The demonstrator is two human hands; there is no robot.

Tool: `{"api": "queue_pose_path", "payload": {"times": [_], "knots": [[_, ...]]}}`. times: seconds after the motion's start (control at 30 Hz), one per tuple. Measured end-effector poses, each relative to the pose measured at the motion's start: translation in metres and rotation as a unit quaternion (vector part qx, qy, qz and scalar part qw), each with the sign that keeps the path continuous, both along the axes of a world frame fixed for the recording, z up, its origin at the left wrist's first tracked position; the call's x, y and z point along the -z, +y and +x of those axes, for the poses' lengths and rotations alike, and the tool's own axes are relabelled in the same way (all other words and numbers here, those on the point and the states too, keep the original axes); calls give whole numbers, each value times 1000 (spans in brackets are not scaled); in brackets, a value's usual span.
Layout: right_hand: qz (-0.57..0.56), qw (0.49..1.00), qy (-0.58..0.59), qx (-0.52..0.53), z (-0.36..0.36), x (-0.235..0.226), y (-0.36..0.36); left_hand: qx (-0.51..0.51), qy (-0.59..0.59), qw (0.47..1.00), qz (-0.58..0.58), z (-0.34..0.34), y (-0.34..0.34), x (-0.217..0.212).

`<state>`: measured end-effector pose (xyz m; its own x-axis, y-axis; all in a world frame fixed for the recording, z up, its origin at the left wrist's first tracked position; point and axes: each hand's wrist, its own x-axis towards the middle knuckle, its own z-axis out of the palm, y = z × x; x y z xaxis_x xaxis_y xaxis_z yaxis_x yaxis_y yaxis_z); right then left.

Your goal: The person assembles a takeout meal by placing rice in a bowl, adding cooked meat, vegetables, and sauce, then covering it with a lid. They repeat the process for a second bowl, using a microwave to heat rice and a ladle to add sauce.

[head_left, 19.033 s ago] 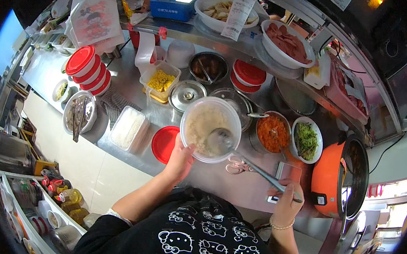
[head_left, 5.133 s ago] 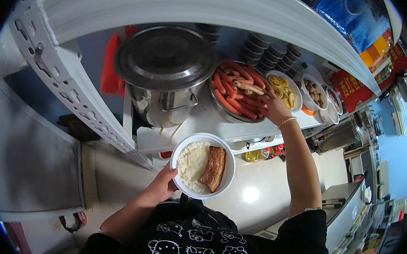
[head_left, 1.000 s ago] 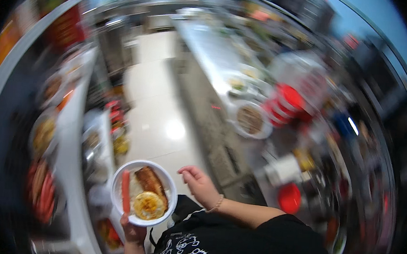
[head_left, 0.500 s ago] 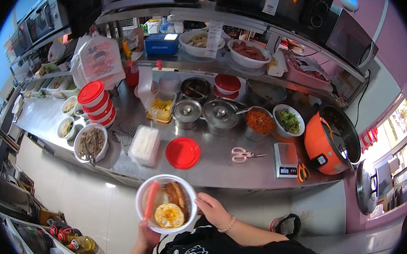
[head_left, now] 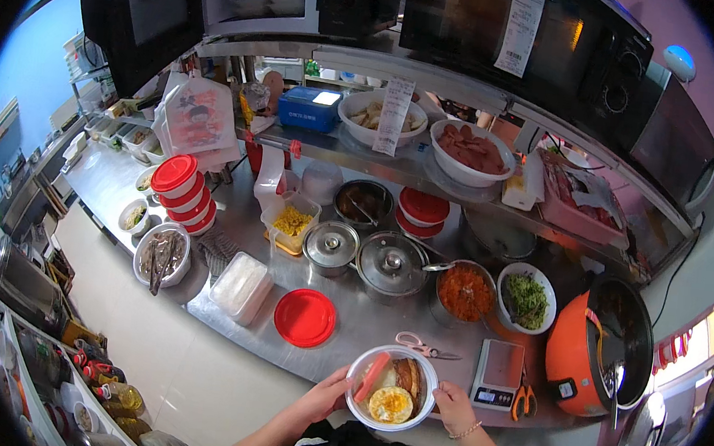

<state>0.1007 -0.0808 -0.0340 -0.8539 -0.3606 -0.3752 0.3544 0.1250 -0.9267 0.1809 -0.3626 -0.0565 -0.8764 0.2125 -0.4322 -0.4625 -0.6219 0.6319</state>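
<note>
Between my two hands is a round white plastic bowl (head_left: pixel 355 411), held at the front edge of the steel counter. In it lie a pink sausage (head_left: pixel 372 377), a fried egg (head_left: pixel 390 405) and browned slices of meat (head_left: pixel 408 375). My left hand (head_left: pixel 327 395) grips the rim on the left side, and my right hand (head_left: pixel 454 408) grips it on the right, with a beaded bracelet at the wrist. Just beyond the bowl are pink-handled scissors (head_left: pixel 414 342) and a flat red lid (head_left: pixel 304 318).
A kitchen scale (head_left: pixel 498 375) and orange-handled scissors (head_left: pixel 524 399) lie to the right, before an orange cooker (head_left: pixel 570 361). Lidded pots (head_left: pixel 391 264), a pot of shredded carrot (head_left: pixel 465 292) and a bowl of greens (head_left: pixel 526 302) stand behind. Red-lidded tubs (head_left: pixel 181 195) are stacked left.
The bowl has moved right and closer to the counter, held in both hands throughout. The view has shifted too, with the counter now tilted in it.
</note>
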Motion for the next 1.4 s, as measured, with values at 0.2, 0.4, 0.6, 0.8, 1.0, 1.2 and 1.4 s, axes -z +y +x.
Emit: {"api": "queue_pose_path", "payload": {"times": [0.2, 0.4, 0.6, 0.8, 1.0, 1.2, 1.4], "knots": [[-21, 996, -14, 88, -10, 21, 30, 96, -23, 995, -23, -42, 12, -9], [-2, 969, -47, 241, -11, 20, 48, 168, -25, 983, -75, -99, 34, -20], [-230, 906, 27, 355, -1, 34, 64, 145, -65, 985, -74, -133, 91, 9], [-196, 852, -31, 485, 28, 40, 106, 85, -69, 993, -34, -148, 166, 27], [-28, 898, -52, 435, 51, 18, 189, 62, -60, 995, -51, -166, 248, 44], [76, 839, 112, 527, 65, -7, 307, -27, -73, 996, -42, -162, 316, 55], [175, 764, 221, 581, 61, -75, 417, -50, -39, 994, -86, -154, 341, 67]]}}
